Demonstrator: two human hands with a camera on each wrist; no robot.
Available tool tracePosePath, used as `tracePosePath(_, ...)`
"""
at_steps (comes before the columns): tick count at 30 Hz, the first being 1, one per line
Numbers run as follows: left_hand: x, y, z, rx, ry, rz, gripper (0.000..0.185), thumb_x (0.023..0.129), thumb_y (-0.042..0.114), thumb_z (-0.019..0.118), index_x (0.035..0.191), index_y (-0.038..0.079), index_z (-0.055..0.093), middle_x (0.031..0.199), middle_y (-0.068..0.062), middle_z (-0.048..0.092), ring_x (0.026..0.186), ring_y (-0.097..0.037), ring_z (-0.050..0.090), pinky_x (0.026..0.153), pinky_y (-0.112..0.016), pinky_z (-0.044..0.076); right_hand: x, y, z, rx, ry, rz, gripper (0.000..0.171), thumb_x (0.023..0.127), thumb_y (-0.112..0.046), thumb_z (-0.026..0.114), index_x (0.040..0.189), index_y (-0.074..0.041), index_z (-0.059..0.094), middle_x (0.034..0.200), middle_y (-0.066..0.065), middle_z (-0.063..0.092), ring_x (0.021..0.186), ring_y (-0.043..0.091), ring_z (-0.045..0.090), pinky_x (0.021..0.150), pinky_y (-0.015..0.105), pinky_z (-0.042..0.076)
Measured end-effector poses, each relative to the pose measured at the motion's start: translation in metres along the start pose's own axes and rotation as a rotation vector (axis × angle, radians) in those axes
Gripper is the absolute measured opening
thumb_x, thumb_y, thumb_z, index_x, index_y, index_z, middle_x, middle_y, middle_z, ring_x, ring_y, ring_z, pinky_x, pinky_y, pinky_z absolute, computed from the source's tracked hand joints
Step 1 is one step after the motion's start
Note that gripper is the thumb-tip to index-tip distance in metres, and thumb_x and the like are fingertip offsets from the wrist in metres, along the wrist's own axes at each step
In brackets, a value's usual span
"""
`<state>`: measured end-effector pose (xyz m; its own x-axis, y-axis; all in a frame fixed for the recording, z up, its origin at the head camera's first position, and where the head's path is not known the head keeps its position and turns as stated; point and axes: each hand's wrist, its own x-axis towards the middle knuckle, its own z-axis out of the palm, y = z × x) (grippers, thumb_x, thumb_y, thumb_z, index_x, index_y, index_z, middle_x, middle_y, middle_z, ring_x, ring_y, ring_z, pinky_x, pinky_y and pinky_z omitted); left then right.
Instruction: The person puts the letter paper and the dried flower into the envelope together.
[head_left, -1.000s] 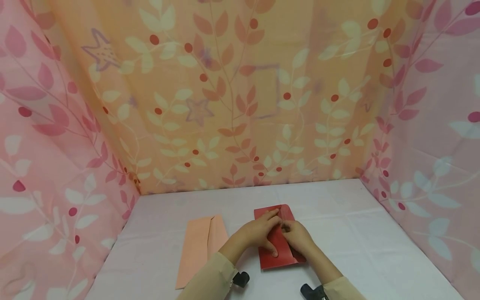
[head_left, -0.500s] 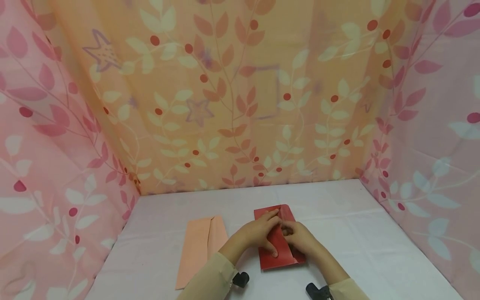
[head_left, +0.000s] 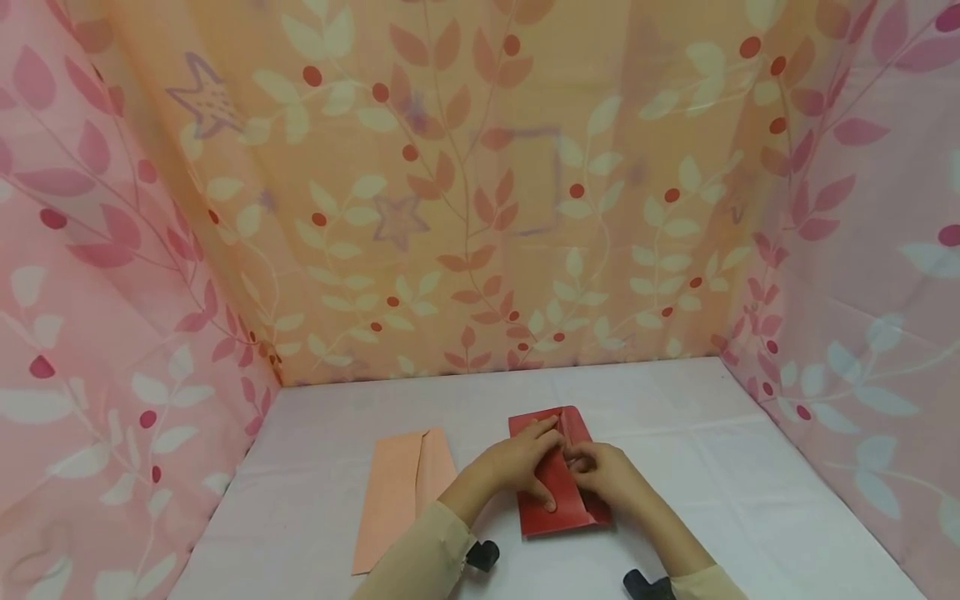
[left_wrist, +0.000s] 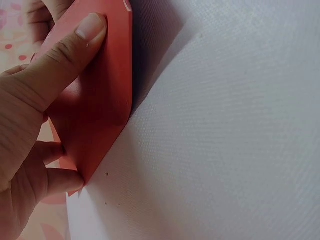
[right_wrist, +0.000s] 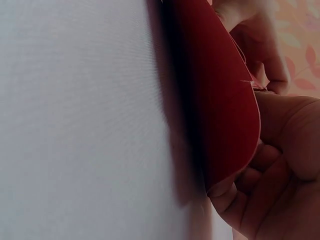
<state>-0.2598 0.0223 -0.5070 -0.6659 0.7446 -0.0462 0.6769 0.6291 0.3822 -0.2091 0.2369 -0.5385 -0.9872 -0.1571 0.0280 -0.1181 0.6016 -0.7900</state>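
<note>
**A:** Item count on the work surface?

**B:** Two envelopes. One red envelope [head_left: 558,487] lies flat on the white table cover [head_left: 712,500], near the front edge and roughly central. One peach envelope [head_left: 401,496] lies to its left, apart from it, with its flap folded along the long side. Nothing rests on the peach one.

**A:** Hand count and position?

**B:** Two hands, both on the red envelope. The left hand [head_left: 517,462] lies across its upper left part. The right hand [head_left: 607,475] sits on its right side, just beside the left; the fingertips of the two hands nearly meet over the middle of the envelope.

**A:** State of the left hand?

**B:** Fingers extended and laid flat. In the left wrist view the thumb [left_wrist: 75,47] presses down on the red paper [left_wrist: 95,110], and the other fingers touch its near edge. No curl around the paper is seen.

**A:** State of the right hand?

**B:** Fingers curled. In the right wrist view the red flap [right_wrist: 220,100] is lifted clear of the table cover, and the curled fingers [right_wrist: 265,165] hold its edge from beneath.

**A:** Surroundings?

**B:** Three fabric walls [head_left: 480,208] with a leaf and berry print enclose the table: one at the back, one on each side. Both forearms wear beige sleeves [head_left: 420,558].
</note>
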Motion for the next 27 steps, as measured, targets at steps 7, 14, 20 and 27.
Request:
tracePosePath(7,0.001,0.0,-0.001,-0.007,0.002,-0.005,0.087,0.064,0.056,0.092,0.136,0.037,0.048,0.171,0.003,0.021,0.155,-0.036,0.024,0.108,-0.049,0.049,-0.011,0.0,-0.01,0.023,0.002,-0.034,0.034,0.087,-0.023,0.082,0.117,-0.01,0.072,0.089,-0.005,0.074,0.083,0.012,0.069,0.07,0.023,0.054)
tracePosePath(14,0.001,0.006,-0.001,0.008,-0.021,-0.024,0.093,0.064,0.054,0.093,0.142,0.034,0.046,0.17,0.005,0.021,0.156,-0.034,0.024,0.106,-0.046,0.05,-0.022,-0.001,-0.016,0.006,0.049,-0.031,0.031,0.088,-0.022,0.082,0.114,-0.009,0.073,0.086,-0.007,0.073,0.081,0.008,0.068,0.072,0.022,0.053)
tracePosePath(20,0.003,0.007,-0.001,0.035,-0.032,-0.039,0.094,0.064,0.055,0.093,0.142,0.036,0.046,0.17,0.007,0.02,0.156,-0.033,0.024,0.104,-0.045,0.052,-0.028,0.002,-0.019,0.014,0.076,0.007,0.031,0.088,-0.024,0.082,0.115,-0.011,0.073,0.086,-0.007,0.073,0.082,0.009,0.068,0.075,0.023,0.053)
tracePosePath(27,0.005,0.008,0.0,0.044,-0.045,-0.057,0.098,0.063,0.054,0.094,0.147,0.038,0.045,0.17,0.007,0.022,0.155,-0.031,0.026,0.104,-0.047,0.052,-0.028,0.018,-0.014,0.05,0.056,0.006,0.033,0.09,-0.026,0.08,0.118,-0.01,0.073,0.09,-0.007,0.074,0.082,0.008,0.067,0.074,0.022,0.053)
